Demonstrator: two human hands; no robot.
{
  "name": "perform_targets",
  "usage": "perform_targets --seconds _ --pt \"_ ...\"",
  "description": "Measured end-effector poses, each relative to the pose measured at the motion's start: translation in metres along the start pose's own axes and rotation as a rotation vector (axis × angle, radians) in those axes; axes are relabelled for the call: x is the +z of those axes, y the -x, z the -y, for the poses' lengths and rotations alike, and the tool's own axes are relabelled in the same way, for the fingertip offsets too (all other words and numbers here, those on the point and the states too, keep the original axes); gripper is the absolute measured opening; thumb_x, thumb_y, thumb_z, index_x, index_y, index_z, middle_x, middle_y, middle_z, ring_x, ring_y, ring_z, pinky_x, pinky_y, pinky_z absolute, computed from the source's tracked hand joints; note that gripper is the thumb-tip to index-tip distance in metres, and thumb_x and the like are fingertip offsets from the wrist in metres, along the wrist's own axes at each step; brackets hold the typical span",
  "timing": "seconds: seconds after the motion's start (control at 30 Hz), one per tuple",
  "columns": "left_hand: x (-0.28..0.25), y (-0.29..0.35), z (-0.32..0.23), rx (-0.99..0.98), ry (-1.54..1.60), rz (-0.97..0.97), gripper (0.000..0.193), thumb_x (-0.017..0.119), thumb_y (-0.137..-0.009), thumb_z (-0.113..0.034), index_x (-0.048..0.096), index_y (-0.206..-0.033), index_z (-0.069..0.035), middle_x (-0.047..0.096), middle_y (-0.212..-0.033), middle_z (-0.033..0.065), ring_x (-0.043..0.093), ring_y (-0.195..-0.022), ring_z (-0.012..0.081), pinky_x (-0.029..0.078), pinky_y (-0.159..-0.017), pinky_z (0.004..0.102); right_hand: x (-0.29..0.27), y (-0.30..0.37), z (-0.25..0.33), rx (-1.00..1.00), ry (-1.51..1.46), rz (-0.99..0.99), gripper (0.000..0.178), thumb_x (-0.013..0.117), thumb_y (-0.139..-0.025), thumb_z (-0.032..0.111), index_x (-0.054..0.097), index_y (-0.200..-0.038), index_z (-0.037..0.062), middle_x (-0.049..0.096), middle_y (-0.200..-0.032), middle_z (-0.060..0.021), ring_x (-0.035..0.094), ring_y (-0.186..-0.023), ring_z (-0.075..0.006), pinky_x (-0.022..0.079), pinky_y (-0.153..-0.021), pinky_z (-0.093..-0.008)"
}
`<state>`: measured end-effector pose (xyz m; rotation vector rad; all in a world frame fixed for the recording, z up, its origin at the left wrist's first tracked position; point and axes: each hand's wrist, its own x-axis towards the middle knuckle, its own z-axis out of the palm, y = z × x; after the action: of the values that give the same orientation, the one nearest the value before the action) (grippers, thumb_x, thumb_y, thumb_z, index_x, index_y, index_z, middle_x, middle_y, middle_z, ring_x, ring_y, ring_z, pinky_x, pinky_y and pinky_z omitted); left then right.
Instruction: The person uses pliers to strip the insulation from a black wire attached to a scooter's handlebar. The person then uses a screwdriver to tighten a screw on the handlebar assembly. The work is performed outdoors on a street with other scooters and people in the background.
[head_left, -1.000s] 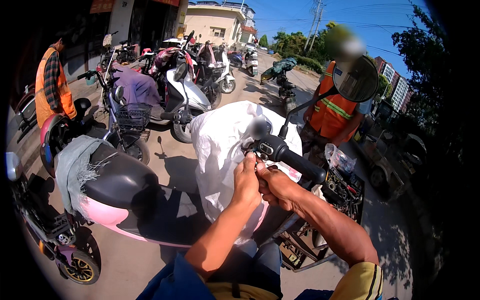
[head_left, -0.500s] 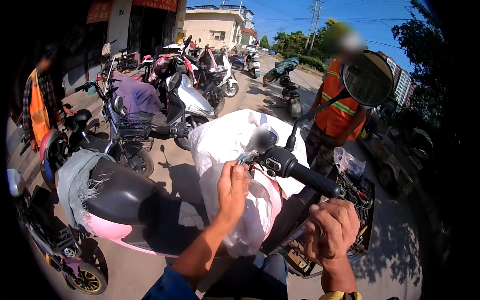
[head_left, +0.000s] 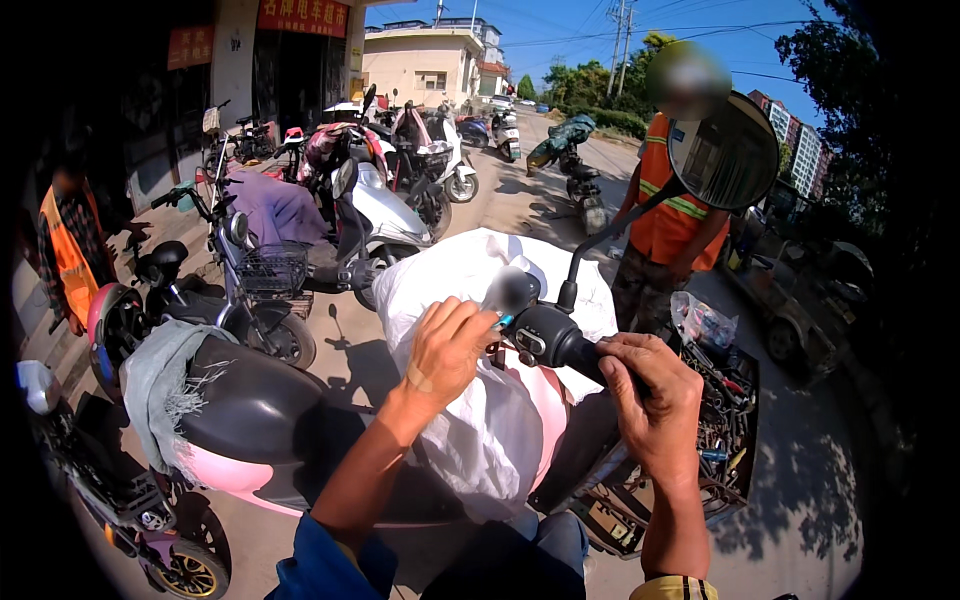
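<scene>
A pink electric scooter [head_left: 225,470] stands before me, its front draped in a white plastic sheet [head_left: 490,440]. My left hand [head_left: 440,355] is closed in a pinch on a small teal-blue piece [head_left: 503,322], held against the inner side of the black handlebar switch housing [head_left: 540,335]. Too little of that piece shows to tell its kind. Wrapped round the outer end of the black handlebar grip [head_left: 582,357] is my right hand [head_left: 660,400]. A round mirror [head_left: 730,150] rises on its stalk from the bar. The bar's centre is blurred.
An open tray of tools and parts [head_left: 735,475] with a clear plastic bag [head_left: 703,322] stands at right. Behind the mirror is a person in an orange vest [head_left: 655,235]; another person [head_left: 70,240] is far left. Parked scooters [head_left: 385,210] line the left, and a grey cloth [head_left: 165,385] covers the seat's rear.
My right hand has moved up and left, from a closed hand beside the bar to a hold on the grip's end. My left hand has turned, its back now showing, still at the switch housing.
</scene>
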<state>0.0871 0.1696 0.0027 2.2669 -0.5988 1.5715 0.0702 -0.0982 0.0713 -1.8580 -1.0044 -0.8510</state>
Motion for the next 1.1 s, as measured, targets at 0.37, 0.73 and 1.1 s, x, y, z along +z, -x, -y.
perform_targets --seconds 0.37,0.73,1.1 --pt "0.027 0.013 0.014 -0.161 0.128 -0.125 0.042 0.06 -0.097 -0.039 0.055 -0.084 0.0 0.048 -0.075 0.0129 0.051 -0.072 0.0341 0.042 -0.068 0.0416 0.002 0.011 0.019 0.013 0.05 -0.026 0.016 0.07 -0.084 -0.006 0.072 -0.099 -0.0047 0.071 -0.095 -0.0198 0.072 -0.084 -0.0305 0.056 -0.074 -0.0339" --pt "0.048 0.025 0.009 -0.21 0.012 -0.33 0.058 0.045 -0.103 -0.05 0.044 -0.076 0.001 0.043 -0.071 0.0159 0.048 -0.067 0.0386 0.038 -0.064 0.044 0.015 0.021 0.018 -0.049 -0.189 -0.153 0.014 0.073 -0.08 -0.007 0.07 -0.093 -0.0014 0.071 -0.091 -0.0155 0.071 -0.082 -0.0317 0.055 -0.074 -0.0354" --pt "0.055 0.023 0.006 -0.248 -0.021 -0.416 0.072 0.034 -0.102 -0.065 0.039 -0.07 0.001 0.036 -0.066 0.0133 0.042 -0.06 0.0331 0.033 -0.058 0.0418 0.018 0.023 0.016 -0.038 -0.151 -0.184 0.006 0.069 -0.085 -0.007 0.067 -0.089 -0.0036 0.071 -0.085 -0.0162 0.072 -0.079 -0.0293 0.055 -0.072 -0.0346"
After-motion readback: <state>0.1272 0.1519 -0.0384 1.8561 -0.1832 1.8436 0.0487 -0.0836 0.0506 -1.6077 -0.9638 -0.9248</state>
